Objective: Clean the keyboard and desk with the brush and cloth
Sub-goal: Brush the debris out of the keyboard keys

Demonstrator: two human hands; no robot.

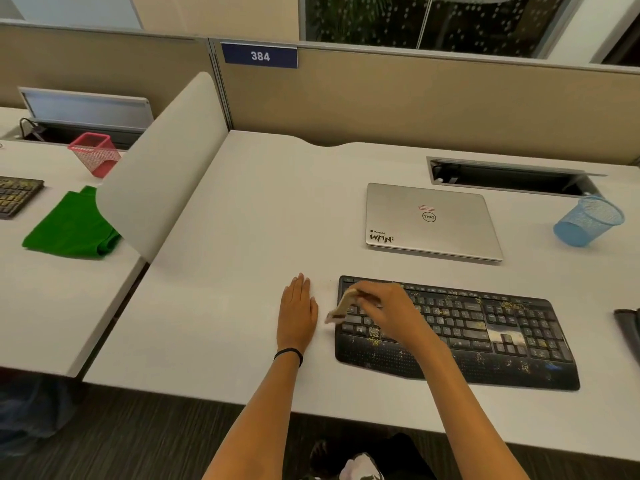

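The green cloth (pixel 69 226) lies on the neighbouring desk (pixel 52 306), far left. My left hand (pixel 298 311) rests flat, fingers straight, on the desk (pixel 242 220). My right hand (pixel 388 310) grips the brush (pixel 341 306) over the left end of the keyboard (pixel 485 334). Yellow crumbs (pixel 374 336) speckle most keys, so I judge brushing barely begun and wiping undone.

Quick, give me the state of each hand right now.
Left hand: open, lying flat on the desk.
Right hand: closed, gripping the brush at the keyboard's left end.
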